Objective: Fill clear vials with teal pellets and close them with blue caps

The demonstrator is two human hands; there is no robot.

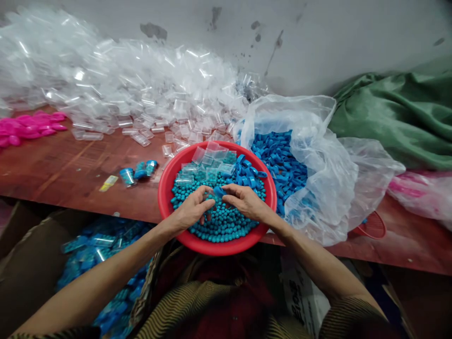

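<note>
- A small blue piece [219,191] sits between the fingertips of two bare hands, over the beads in a red basin at the table's edge.
- The right hand [243,201] pinches the piece, thumb and forefinger drawn nearly together, the other fingers curled in.
- The left hand [196,205] faces it with fingers half curled and fingertips beside the piece; whether it grips anything itself cannot be told.
- Beneath the hands, turquoise beads [226,231] fill much of the red basin [164,188], with clear containers [213,153] and blue caps [245,172] heaped on them toward the far side.
- Just right of the basin, a clear plastic bag [326,188] gapes open on a mass of blue parts [278,157].
- To the left, three small filled containers [140,170] are grouped on the reddish table [63,174], near a yellow-and-clear item [108,183].
- Behind, a great pile of clear containers [141,80] spreads along the stained wall [310,37], with bright pink pieces [28,128] at far left.
- A green cloth [399,117] lies bunched at right; below the table at left, a cardboard box [31,245] holds blue-filled packs [106,259].
</note>
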